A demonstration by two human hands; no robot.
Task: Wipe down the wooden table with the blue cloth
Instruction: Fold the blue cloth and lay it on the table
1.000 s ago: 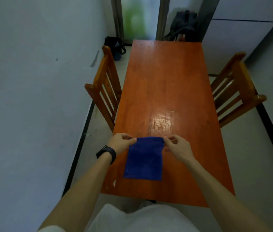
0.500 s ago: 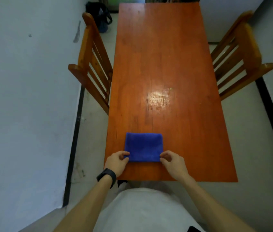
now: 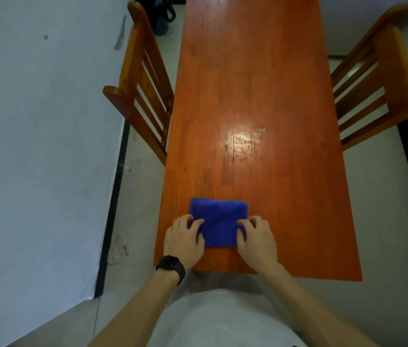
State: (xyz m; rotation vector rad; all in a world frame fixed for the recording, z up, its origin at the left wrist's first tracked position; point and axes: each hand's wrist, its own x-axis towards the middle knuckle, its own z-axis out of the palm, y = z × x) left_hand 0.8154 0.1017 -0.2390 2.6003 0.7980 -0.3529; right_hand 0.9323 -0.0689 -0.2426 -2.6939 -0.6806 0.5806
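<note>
On my feed the left hand's fingers (image 3: 193, 221) are slightly spread and bent, their tips pressing on the left edge of the blue cloth (image 3: 219, 222). The right hand's fingers (image 3: 244, 223) do the same on its right edge. Each thumb lies against the cloth's near side; I cannot tell if either hooks under it. The left hand (image 3: 184, 240) and right hand (image 3: 256, 240) rest knuckles-up on the wood, and a black watch (image 3: 171, 266) bands the left wrist.

The cloth is a folded rectangle of soft, fuzzy fabric, lying flat near the near end of the wooden table (image 3: 260, 83), left of its middle. The table is long, narrow, orange-brown and glossy, with plank lines and a bright patch of glare (image 3: 243, 141) beyond the cloth.

2 slatted wooden chairs flank it: the left chair (image 3: 138, 83) and the right chair (image 3: 378, 78), both close to its long edges. A dark bag (image 3: 159, 13) sits on the floor at far left, beside a pale wall (image 3: 35, 121).
</note>
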